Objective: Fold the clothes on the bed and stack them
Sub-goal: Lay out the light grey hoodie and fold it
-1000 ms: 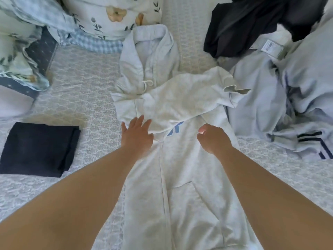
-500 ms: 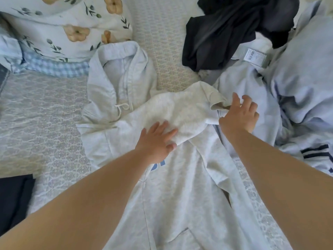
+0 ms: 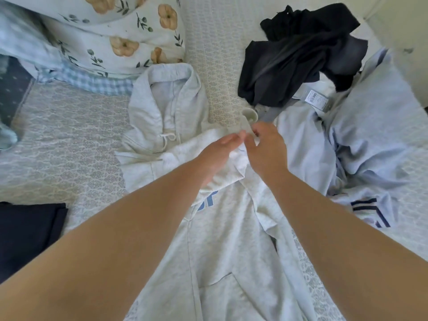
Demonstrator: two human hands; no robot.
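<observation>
We find both hands meeting on the sleeve cuff (image 3: 249, 117) of the light grey hoodie (image 3: 220, 239). The right hand (image 3: 266, 149) pinches the cuff fabric with curled fingers; the left hand (image 3: 220, 154) closes thumb and fingers on the same sleeve just beside it. We judge the paired grip serves to straighten the cuff so the sleeve, already drawn across the chest, lies flat for the fold.

Directly below the grip, the hoodie body lies spread face-up on the bed (image 3: 69, 135), its blue lettering (image 3: 208, 200) partly covered by the crossed sleeve and its front pocket nearest the person. Up and to the left of the grip the hood (image 3: 166, 98) lies opened flat with its drawstring (image 3: 168, 137) loose, which suits a later fold downward.

To the right of the grip sits an unfolded heap of pale blue garments (image 3: 359, 140), one with dark stripes (image 3: 370, 209); above the grip a black garment (image 3: 301, 54) lies crumpled on that heap. Well to the lower left, a dark folded item (image 3: 27, 232) lies flat, presumably the start of the stack. A floral pillow (image 3: 120, 35) rests beyond the hood.

We assess the task as early: one piece folded, one in hand, several waiting.
</observation>
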